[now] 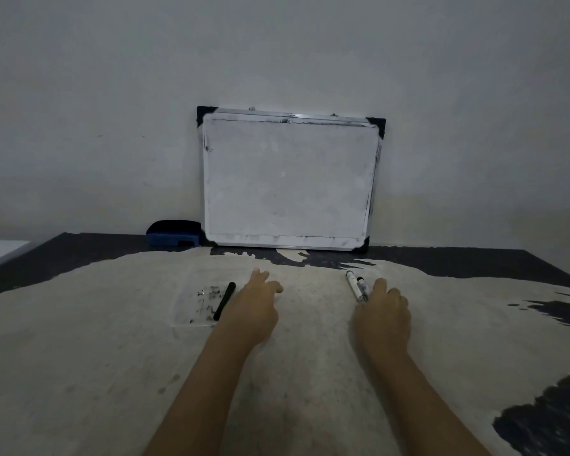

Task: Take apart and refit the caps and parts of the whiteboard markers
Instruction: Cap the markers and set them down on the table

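dim, worn counter (pixel 310 406): right hand (pixel 384 315) closes loosely on two pale markers (pixel 356 286); left hand (pixel 252 307) open, empty, beside black marker (pixel 224 301). pinch one barrel firmly, pull cap straight.

The right hand (pixel 383 315) covers the near ends of two white markers (pixel 356 286).

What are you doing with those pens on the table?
A person is working on whiteboard markers. The right hand rests on the near ends of two white markers, and whether it grips them is unclear. The left hand lies open beside a black marker. A whiteboard leans on the wall behind.
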`<state>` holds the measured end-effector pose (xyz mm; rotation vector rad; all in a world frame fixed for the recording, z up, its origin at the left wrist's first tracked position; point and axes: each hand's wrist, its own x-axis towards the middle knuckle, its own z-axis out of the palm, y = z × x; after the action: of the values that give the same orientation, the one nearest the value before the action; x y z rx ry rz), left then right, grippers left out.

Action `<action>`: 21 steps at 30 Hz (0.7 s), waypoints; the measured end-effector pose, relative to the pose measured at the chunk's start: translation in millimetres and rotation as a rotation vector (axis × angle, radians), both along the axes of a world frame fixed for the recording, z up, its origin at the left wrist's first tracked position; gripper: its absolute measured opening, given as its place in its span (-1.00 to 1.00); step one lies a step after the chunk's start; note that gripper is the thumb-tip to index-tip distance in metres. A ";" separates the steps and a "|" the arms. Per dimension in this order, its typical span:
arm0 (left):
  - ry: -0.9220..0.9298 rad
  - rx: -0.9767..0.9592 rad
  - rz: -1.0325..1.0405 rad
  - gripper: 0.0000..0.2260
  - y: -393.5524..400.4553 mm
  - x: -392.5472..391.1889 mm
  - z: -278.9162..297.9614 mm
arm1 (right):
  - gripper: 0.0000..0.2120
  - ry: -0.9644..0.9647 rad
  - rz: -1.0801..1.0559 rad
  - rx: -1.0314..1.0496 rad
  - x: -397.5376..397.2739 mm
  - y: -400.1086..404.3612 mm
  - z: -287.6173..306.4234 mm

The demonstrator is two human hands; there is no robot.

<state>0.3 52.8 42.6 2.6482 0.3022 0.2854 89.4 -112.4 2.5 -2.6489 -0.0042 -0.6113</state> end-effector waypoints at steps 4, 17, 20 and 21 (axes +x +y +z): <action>-0.037 0.009 0.033 -0.51 -2.3 -2.8 0.2 | -0.72 -0.002 0.015 -0.033 -4.0 -2.9 2.7; -0.017 0.035 0.096 -0.53 -4.0 -2.9 1.3 | -0.63 0.051 0.021 -0.095 -11.7 0.8 8.3; -0.056 0.136 0.081 -0.57 -2.9 -2.9 0.6 | -0.48 -0.005 0.068 -0.135 -12.8 4.6 7.7; -0.059 0.178 0.082 -0.55 -2.3 -1.4 0.7 | -0.43 -0.038 0.111 -0.145 -12.3 7.1 7.2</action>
<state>-1.1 50.5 43.3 2.8001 0.3834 0.4345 77.0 -105.2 9.7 -2.7532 -0.2138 -0.6468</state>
